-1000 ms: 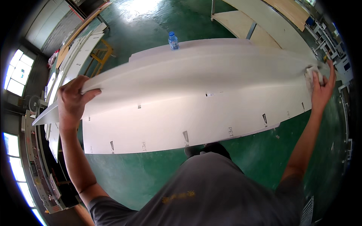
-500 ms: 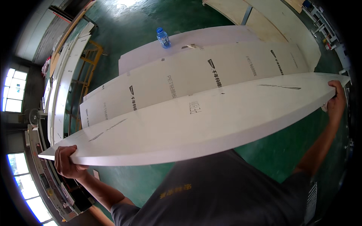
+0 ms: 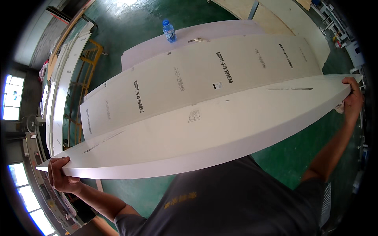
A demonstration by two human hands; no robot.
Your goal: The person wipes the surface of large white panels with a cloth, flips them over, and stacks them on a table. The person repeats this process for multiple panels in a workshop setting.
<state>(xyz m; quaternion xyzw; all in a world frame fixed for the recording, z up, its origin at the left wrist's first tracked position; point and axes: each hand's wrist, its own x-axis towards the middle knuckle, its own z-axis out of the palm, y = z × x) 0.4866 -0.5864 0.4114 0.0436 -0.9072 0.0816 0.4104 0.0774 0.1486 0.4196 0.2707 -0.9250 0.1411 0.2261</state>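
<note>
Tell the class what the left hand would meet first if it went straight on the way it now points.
The white board, which the left hand grips near its left end, would come first. Beyond that, farther left, the grey machine seems next in line, though depth is unclear.

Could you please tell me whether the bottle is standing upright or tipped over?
Upright: the bottle stands on the lilac panel with its blue cap pointing up.

You're facing slanted dark print (image 3: 289, 89) on the white panel (image 3: 228, 124)! Beyond it, a pale board (image 3: 155, 84) is carrying lines of dark lettering (image 3: 139, 103), wedge emblems (image 3: 219, 57) and a black-and-white patch (image 3: 217, 85); the bottle (image 3: 169, 33) is wearing a blue-and-white label (image 3: 170, 36), your shirt (image 3: 244, 196) sporting yellow characters (image 3: 181, 199).
</note>
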